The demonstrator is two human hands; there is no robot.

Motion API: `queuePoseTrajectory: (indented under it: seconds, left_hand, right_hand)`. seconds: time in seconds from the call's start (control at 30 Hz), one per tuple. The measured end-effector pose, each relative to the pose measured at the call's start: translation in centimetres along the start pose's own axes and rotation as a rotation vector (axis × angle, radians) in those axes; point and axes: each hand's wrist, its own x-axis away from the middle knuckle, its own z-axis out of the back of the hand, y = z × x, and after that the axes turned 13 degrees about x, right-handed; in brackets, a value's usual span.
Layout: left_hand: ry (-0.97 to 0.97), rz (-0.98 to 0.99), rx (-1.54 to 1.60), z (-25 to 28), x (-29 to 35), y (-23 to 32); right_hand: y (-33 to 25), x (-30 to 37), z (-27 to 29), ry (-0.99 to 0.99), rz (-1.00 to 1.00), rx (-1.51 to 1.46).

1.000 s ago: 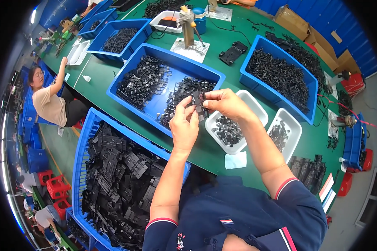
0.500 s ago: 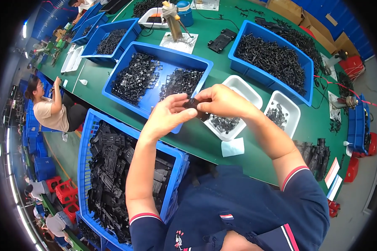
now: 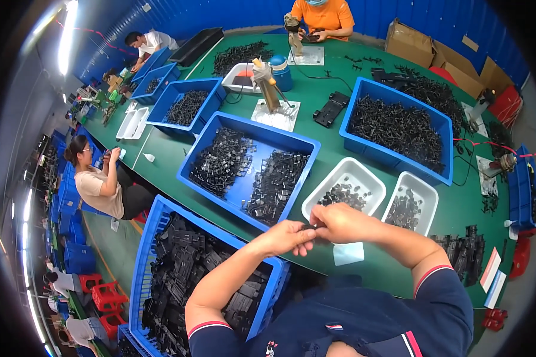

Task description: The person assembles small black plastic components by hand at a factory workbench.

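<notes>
My left hand (image 3: 287,238) and my right hand (image 3: 343,224) meet in front of me, over the table's near edge. Both pinch a small black plastic part (image 3: 308,226), mostly covered by the fingers. Just beyond my right hand is a white tray (image 3: 369,174) of small dark and shiny pieces. A second white tray (image 3: 433,195) with similar pieces stands to its right. Beyond my left hand sits a blue bin (image 3: 259,160) with two heaps of small black parts.
A blue crate (image 3: 205,224) full of long black parts stands at the lower left. Farther right, a blue bin (image 3: 393,163) holds many black pieces. A tool stand (image 3: 268,95) rises from the green table (image 3: 321,140). A person in orange (image 3: 324,16) works across the table.
My hands have come nearer to my body with the black part, now lower and closer together. The view has tilted up, bringing in the person in orange.
</notes>
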Motion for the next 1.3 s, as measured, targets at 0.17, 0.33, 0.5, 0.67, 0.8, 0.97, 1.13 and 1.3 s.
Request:
queuePoseTrajectory:
  seconds: [0.17, 0.33, 0.5, 0.67, 0.8, 0.97, 1.13, 1.3]
  left_hand:
    - [-0.073, 0.014, -0.172, -1.6, 1.3, 1.0]
    - [-0.059, -0.035, -0.22, -2.3, 1.4, 0.9]
    - [-0.226, 0.045, -0.337, -2.8, 2.1, 2.2]
    - [-0.445, -0.102, -0.407, -4.4, 4.8, 4.4]
    - [-0.546, -0.286, -0.408, -5.3, 6.1, 4.2]
    - [-0.719, -0.378, -0.425, -2.6, 10.3, 6.3]
    - [-0.03, -0.355, 0.161, 1.3, 7.9, 5.0]
    - [0.093, -0.317, 0.319, 2.8, -0.1, 3.6]
  right_hand:
    - [2.8, 0.5, -0.6, -0.276, 0.141, -0.591]
    - [0.9, 0.3, -0.8, -0.563, 0.081, -0.817]
    - [0.7, 1.8, -1.4, -0.355, 0.205, -0.315]
    - [-0.6, 3.9, 0.0, -0.403, 0.398, -0.283]
    - [-2.0, 4.9, 1.9, -0.406, 0.583, -0.328]
    - [2.6, 6.3, 6.1, -0.645, 0.476, -0.226]
    - [4.6, 3.5, 6.8, 0.395, -0.083, -0.488]
    - [6.0, 0.8, 5.9, 0.152, -0.11, -0.833]
